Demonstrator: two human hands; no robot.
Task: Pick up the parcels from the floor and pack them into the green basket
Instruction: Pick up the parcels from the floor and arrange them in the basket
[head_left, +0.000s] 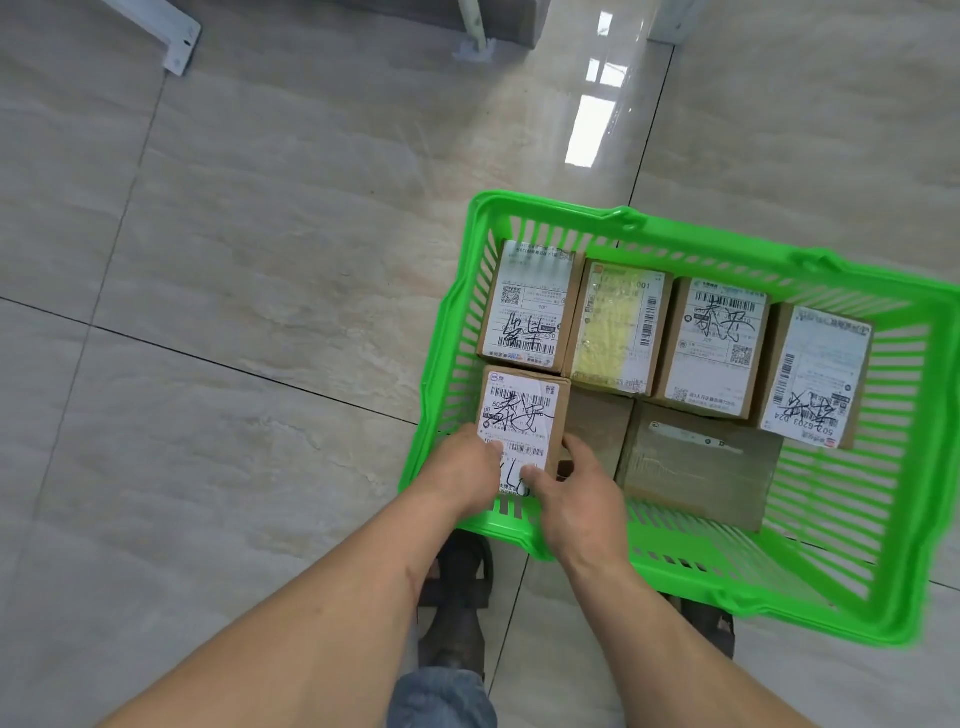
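A green plastic basket (675, 234) stands on the tiled floor at the right. Several brown cardboard parcels with white shipping labels fill it: a back row from the far-left parcel (530, 306) to the far-right parcel (815, 374), and a plain taped parcel (696, 467) lower at the front. In the front-left corner a labelled parcel (522, 415) stands upright. My left hand (462, 473) grips its left near edge and my right hand (576, 493) grips its right near edge, thumbs on the label.
Glossy beige floor tiles with dark grout lines spread to the left. A white metal foot (171, 36) and a pale post (472, 26) stand at the top. My feet in dark sandals (457, 597) are just behind the basket's near rim.
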